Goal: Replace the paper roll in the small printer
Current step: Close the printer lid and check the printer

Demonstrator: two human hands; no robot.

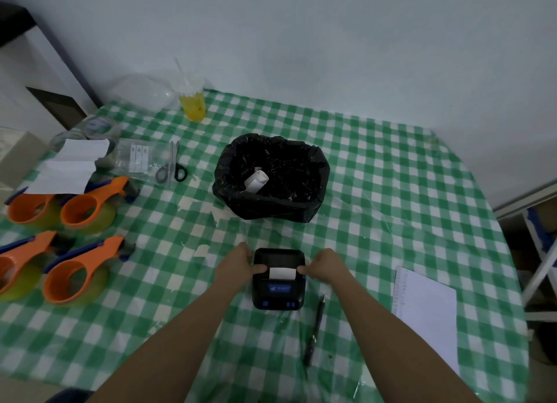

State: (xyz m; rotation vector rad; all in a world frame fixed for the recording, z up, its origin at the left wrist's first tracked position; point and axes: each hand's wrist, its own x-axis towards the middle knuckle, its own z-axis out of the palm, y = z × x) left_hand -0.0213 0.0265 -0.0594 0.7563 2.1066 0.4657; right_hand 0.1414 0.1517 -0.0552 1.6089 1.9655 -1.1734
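The small black printer (278, 294) sits on the green checked tablecloth near the front middle. A strip of white paper (281, 273) sticks out of its slot, and the lid looks down. My left hand (238, 265) grips the printer's left side, thumb pressing on top beside the paper. My right hand (324, 267) holds the right side the same way. Behind the printer stands a bin lined with a black bag (271, 178), with a white paper roll (256, 182) lying inside it.
A black pen (315, 330) lies just right of the printer, and a white notepad (426, 315) further right. Several orange tape dispensers (75, 270) fill the left side. Scissors (171, 167), plastic bags, white paper and a yellow drink cup (193, 101) stand at the back left.
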